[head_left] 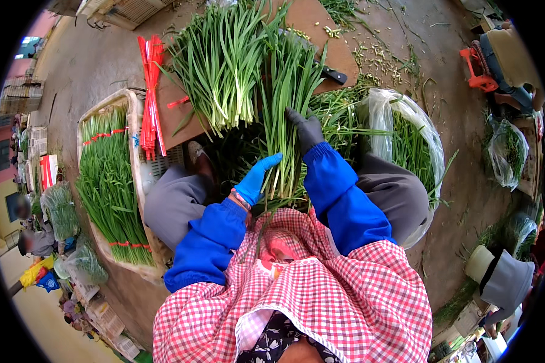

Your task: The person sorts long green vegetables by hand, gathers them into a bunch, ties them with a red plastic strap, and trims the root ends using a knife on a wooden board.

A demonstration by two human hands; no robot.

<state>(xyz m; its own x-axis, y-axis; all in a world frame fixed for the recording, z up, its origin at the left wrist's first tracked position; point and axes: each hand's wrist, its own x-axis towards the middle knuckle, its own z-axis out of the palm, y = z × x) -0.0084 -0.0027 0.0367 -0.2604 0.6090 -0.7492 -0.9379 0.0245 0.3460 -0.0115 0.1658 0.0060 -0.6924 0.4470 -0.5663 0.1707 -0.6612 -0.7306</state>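
Note:
A loose bunch of garlic chives [281, 97] lies between my hands, its pale stem ends towards me. My left hand [255, 178], in a blue glove, grips the stems low on their left side, thumb across them. From the right, my right hand [305, 129], in a dark grey glove, holds the bunch farther up. Beyond, a larger heap of chives [222, 68] rests on a brown board [344, 56], stems pointing towards me. A knife with a black handle [334, 75] sits on the board, its blade partly hidden by leaves.
Red tie strips [151, 95] lie at the board's left edge. A plastic crate [134, 113] with tied chive bundles [113, 181] stands left. Right of my knee is a clear plastic bag [381, 122] holding greens. Trimmings [368, 59] litter the floor. Other people work at both sides.

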